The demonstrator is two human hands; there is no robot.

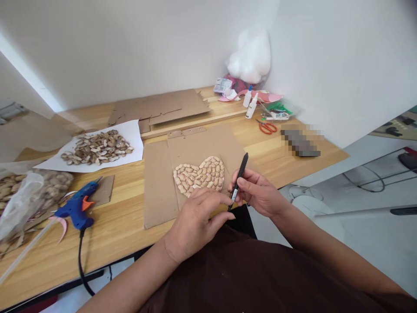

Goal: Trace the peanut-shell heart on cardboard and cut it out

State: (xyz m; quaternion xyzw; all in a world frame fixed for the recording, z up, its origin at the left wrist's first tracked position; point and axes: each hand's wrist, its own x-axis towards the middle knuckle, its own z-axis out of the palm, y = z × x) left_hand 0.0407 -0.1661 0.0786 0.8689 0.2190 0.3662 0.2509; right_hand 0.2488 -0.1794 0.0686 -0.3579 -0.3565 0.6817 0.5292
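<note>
A black pen (241,168) with a small white label is held aslant near the table's front edge. My right hand (259,191) grips it along the barrel between thumb and fingers. At the pen's lower end, the thumb and forefinger of my left hand (198,217) close around it. Just beyond my hands, a heart shape made of peanut shells (202,174) lies on a sheet of brown cardboard (159,187). My left hand hides the heart's lower tip.
On the left are a blue glue gun (78,206) with its cord, a bag of peanuts (48,187), and loose shells (100,148) on white paper (135,139). Cardboard sheets (182,104), glue bottles (252,106), red-handled scissors (267,128) and white stuffing (250,56) stand farther back.
</note>
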